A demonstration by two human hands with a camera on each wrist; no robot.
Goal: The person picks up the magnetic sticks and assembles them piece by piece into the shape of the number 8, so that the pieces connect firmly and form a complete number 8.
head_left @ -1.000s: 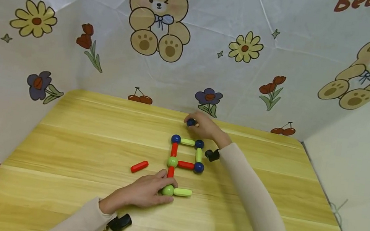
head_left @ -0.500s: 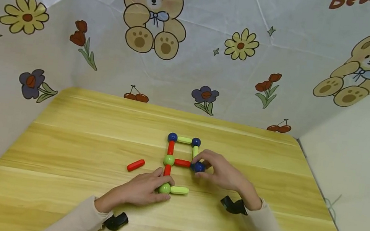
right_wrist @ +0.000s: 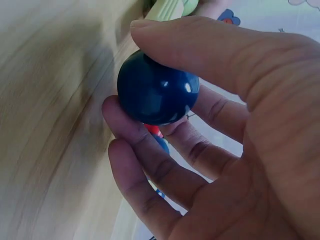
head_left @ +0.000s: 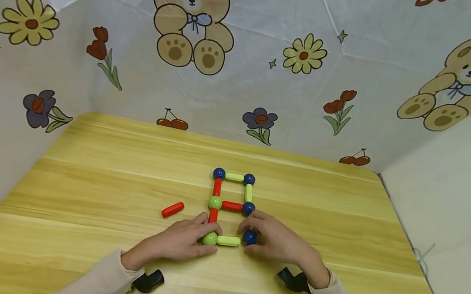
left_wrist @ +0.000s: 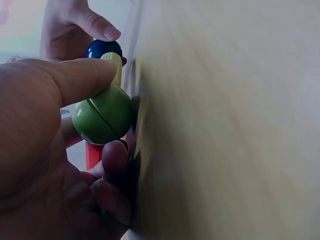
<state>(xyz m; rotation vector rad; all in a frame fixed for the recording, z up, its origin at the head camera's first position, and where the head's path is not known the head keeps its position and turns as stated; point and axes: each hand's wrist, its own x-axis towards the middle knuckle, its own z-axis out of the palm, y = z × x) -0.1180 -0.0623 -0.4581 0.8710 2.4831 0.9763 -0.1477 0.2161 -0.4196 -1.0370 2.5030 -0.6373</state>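
Observation:
Between thumb and fingers, my right hand (head_left: 279, 239) holds a blue ball (right_wrist: 157, 89), close by the free end of a yellow-green rod (head_left: 229, 241). That rod's other end meets a green ball (left_wrist: 103, 115), which my left hand (head_left: 177, 239) grips with thumb and fingers. A red rod (head_left: 213, 215), partly under the left fingers, runs up to a second green ball (head_left: 215, 203). Above it, red and yellow-green rods join blue balls (head_left: 219, 174) into a square. Whether the held blue ball touches the rod is hard to tell.
A loose red rod (head_left: 172, 210) lies left of the built shape on the wooden table (head_left: 119, 162). Behind the table hangs a white cloth (head_left: 247, 84) printed with bears and flowers. Each wrist carries a black camera mount (head_left: 149, 281).
My right hand has brought the blue ball from the table's back edge toward me, past the square's right corner, to the rod's end. The left hand keeps its hold.

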